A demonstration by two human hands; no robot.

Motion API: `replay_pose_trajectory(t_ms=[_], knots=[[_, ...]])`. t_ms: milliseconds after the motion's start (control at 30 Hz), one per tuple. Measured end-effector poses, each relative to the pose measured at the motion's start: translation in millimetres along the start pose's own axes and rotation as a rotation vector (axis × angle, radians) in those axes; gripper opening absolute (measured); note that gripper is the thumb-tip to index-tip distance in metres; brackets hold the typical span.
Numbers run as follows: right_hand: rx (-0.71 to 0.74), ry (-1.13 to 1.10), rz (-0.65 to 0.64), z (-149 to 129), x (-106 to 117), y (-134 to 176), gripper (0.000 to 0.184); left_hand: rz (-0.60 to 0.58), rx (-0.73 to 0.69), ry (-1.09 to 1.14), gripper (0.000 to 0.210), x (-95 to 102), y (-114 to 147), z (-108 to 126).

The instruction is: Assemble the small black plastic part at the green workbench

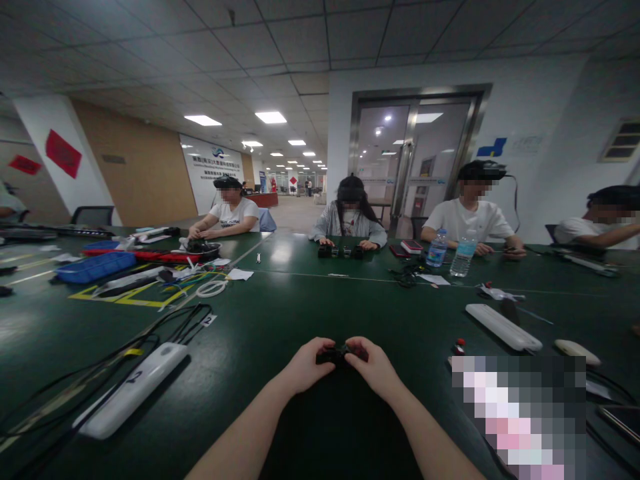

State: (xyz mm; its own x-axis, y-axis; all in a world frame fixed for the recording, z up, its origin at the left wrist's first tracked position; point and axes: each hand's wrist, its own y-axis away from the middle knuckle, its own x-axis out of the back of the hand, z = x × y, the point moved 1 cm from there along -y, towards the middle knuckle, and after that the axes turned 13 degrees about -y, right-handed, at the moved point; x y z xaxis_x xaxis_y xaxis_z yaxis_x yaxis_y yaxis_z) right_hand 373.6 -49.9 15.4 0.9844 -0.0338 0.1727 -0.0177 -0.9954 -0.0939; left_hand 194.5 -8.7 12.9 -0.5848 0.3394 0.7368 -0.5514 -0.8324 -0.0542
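Observation:
Just above the green table [280, 320], in the middle of the head view, both my hands meet at a small black object [340, 357]. My left hand [313, 360] grips its left end between thumb and fingers. At the other end, the thumb and fingers of my right hand [367, 360] are closed on it too. The object is dark and partly covered by my fingers, so its exact kind does not show.
A white power strip [135, 393] with black cables lies at left, another strip [503, 327] at right. Farther back are a blue tray [95, 268], two water bottles [464, 255] and several seated people wearing headgear. A pixelated patch covers the lower right.

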Motion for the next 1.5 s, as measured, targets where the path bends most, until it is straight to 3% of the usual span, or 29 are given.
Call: replay_pose_trajectory(t_ms=[233, 467, 733, 1200, 1500], knots=[[-0.122, -0.586, 0.261, 24.1, 22.5, -12.2, 0.034, 0.017, -0.061, -0.075, 0.038, 3.7, 2.6, 2.8], [-0.189, -0.826, 0.306, 29.6, 32.8, -15.2, 0.028, 0.013, -0.077, -0.075, 0.037, 4.0, 3.6, -1.3], [-0.225, -0.875, 0.323, 17.4, 30.9, -10.7, 0.025, 0.037, -0.096, -0.093, 0.037, 3.3, 3.0, 0.6], [-0.232, -0.931, 0.303, 28.9, 32.4, -14.8, 0.029, 0.023, -0.105, -0.047, 0.036, 3.4, 4.1, -1.1], [-0.181, -0.788, 0.3, 23.2, 27.3, -12.3, 0.032, 0.026, -0.084, -0.066, 0.04, 1.9, 3.8, -2.9]])
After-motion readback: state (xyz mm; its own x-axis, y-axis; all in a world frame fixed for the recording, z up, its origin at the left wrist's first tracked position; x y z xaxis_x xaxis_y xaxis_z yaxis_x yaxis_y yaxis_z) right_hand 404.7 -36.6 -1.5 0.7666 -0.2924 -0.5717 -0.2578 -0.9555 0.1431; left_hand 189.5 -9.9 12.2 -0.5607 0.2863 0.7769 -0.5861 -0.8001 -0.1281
